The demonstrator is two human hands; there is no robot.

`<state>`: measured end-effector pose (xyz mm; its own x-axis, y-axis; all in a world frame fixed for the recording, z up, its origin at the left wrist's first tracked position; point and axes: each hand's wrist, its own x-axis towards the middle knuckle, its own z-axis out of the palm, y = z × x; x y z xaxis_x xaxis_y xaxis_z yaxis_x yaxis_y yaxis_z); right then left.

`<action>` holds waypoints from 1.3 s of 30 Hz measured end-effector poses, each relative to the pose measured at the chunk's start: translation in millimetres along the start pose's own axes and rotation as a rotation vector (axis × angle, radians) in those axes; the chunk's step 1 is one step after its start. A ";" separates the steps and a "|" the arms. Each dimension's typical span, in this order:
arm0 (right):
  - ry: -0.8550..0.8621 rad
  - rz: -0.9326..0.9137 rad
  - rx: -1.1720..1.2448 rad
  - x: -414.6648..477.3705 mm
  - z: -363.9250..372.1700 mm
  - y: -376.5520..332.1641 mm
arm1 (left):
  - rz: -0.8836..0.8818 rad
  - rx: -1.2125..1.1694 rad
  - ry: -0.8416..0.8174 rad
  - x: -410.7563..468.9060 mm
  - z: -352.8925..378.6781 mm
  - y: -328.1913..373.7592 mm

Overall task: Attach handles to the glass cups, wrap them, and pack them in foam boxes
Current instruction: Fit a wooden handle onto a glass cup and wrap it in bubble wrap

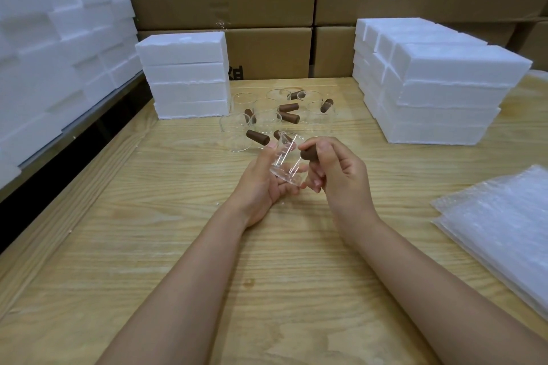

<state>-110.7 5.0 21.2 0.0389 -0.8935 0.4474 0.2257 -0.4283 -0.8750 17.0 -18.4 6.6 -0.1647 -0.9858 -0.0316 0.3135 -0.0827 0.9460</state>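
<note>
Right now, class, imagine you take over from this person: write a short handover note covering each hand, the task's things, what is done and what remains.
Left hand holds a tilted glass cup; right hand grips a brown handle at its side.
More cups with handles stand behind.
Foam boxes stacked both sides, bubble wrap at right.
Nothing visibly wrapped.
Left: seat this handle, wrap, box.

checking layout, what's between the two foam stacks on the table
In the head view, a cluster of glass cups with brown handles stands there.
</note>
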 end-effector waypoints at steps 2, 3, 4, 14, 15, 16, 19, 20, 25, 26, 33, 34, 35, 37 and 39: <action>0.010 0.027 0.016 0.3 -0.4 -0.7 | -0.002 -0.007 -0.011 -0.5 -0.4 0.4; 0.018 0.042 0.004 0.4 -0.4 -1.2 | -0.009 -0.014 -0.018 -0.7 -0.4 0.6; 0.024 0.056 -0.010 0.4 -0.5 -1.4 | -0.018 -0.022 -0.024 -0.9 -0.5 1.0; 0.154 0.011 -0.059 -0.7 -1.9 7.7 | 0.019 -0.029 -0.020 0.4 1.6 -0.6; 0.211 0.010 -0.090 0.5 -3.9 10.0 | 0.037 -0.022 -0.018 0.6 1.4 -1.5; 0.266 0.020 -0.119 2.0 -6.4 12.0 | 0.053 -0.007 -0.023 0.4 0.8 -2.4; 0.426 0.096 -0.277 8.8 -18.1 18.5 | 0.098 0.098 -0.057 -2.0 -0.8 -5.0; 0.456 0.120 -0.329 11.2 -22.1 19.6 | 0.123 0.141 -0.066 -2.8 -1.0 -5.9; 0.481 0.230 -0.404 21.0 -32.7 23.9 | 0.292 0.309 -0.028 -5.3 2.3 -10.2; 0.487 0.267 -0.397 22.6 -33.7 25.0 | 0.331 0.365 -0.018 -5.4 3.1 -11.5; 0.457 0.190 -0.425 22.3 -34.8 24.9 | 0.343 0.352 -0.007 -6.2 3.8 -10.1; 0.449 0.156 -0.425 20.5 -33.4 23.3 | 0.327 0.308 -0.016 -6.6 3.0 -8.7; 0.440 0.117 -0.424 18.7 -31.4 21.3 | 0.313 0.264 -0.027 -7.0 2.3 -7.5; 0.414 0.041 -0.414 16.1 -27.6 17.2 | 0.282 0.192 -0.054 -8.0 1.3 -5.8; 0.382 -0.013 -0.405 13.9 -24.5 14.4 | 0.230 0.136 -0.065 -7.6 -0.1 -5.1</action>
<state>-130.7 -16.9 10.3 -0.3340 -0.8407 0.4262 -0.1718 -0.3903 -0.9045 16.7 -10.5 2.0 -0.1648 -0.9646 0.2060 0.2222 0.1671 0.9606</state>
